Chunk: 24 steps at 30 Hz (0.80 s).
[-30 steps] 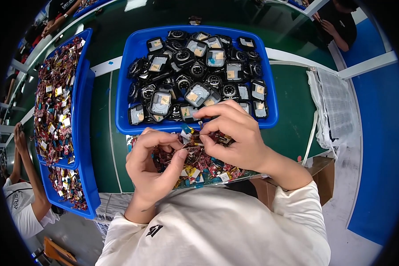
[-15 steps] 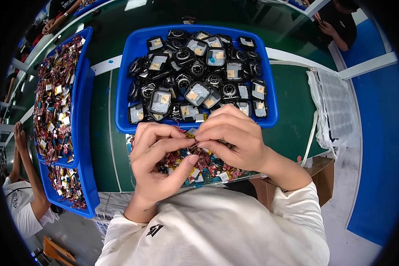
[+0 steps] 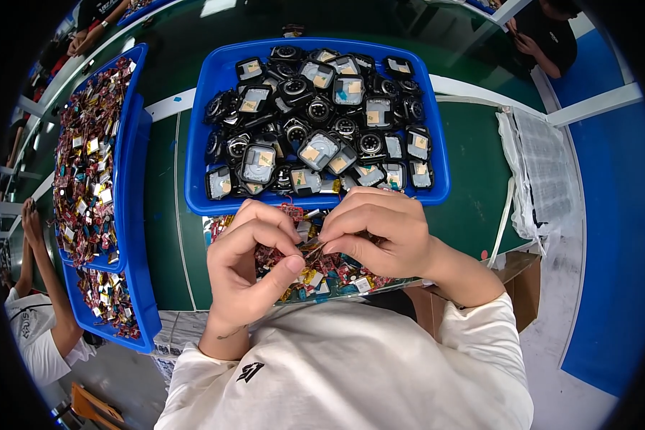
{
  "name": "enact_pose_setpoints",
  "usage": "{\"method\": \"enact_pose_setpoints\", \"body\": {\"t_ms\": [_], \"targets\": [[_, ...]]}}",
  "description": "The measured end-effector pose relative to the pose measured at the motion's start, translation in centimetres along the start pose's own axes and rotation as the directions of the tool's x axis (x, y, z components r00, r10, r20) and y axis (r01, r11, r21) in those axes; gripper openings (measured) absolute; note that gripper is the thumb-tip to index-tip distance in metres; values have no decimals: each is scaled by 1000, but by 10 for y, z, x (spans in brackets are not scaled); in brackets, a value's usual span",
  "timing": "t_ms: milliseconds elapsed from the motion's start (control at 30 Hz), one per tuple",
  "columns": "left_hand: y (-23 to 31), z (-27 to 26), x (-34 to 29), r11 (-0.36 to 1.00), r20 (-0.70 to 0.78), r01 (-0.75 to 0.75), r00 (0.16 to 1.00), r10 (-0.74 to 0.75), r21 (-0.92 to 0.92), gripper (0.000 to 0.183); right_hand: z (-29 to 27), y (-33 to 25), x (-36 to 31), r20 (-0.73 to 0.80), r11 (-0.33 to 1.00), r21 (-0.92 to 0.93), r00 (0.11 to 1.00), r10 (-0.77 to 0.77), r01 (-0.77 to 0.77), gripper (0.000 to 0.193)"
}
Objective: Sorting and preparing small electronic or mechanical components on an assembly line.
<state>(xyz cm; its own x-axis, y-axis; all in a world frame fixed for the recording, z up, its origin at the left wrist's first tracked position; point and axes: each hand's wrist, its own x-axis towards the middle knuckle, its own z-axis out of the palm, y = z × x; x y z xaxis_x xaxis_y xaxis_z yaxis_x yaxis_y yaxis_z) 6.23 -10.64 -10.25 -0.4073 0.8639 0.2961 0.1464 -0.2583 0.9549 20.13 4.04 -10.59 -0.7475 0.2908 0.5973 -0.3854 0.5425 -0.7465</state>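
Note:
My left hand [image 3: 247, 265] and my right hand [image 3: 381, 233] meet above a heap of small electronic parts [image 3: 322, 276] with red boards, wires and silvery and yellow pieces. Between their pinched fingertips is a small wired part [image 3: 312, 251], its details too fine to make out. Both thumbs press against the forefingers. A red circuit board [image 3: 291, 210] shows just beyond my left fingers; I cannot tell whether it belongs to the held part. Just past my hands, a blue tray [image 3: 193, 143] holds many black watch housings [image 3: 319, 110], some with pale backs and tan stickers.
On the left stand blue bins [image 3: 132, 179] full of similar wired parts [image 3: 86, 165]. Clear plastic trays [image 3: 545, 172] are stacked at the right of the green table [image 3: 473, 165]. A cardboard box [image 3: 527, 290] sits below the right edge. Other people [image 3: 548, 39] work around.
My left hand has shifted slightly left and down, and the fingertips of both hands have drawn apart a little. The wired part between them and the red board now show more.

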Motion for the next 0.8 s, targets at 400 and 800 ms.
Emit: {"method": "enact_pose_setpoints", "body": {"t_ms": [400, 800], "targets": [[1, 5, 2, 982, -100, -100, 988, 117, 160, 19, -5, -6, -1, 59, 985, 49, 985, 163, -166, 9], [1, 13, 0, 983, -193, 12, 980, -48, -185, 29, -2, -5, -3, -22, 969, 114, 974, 224, -220, 14]]}}
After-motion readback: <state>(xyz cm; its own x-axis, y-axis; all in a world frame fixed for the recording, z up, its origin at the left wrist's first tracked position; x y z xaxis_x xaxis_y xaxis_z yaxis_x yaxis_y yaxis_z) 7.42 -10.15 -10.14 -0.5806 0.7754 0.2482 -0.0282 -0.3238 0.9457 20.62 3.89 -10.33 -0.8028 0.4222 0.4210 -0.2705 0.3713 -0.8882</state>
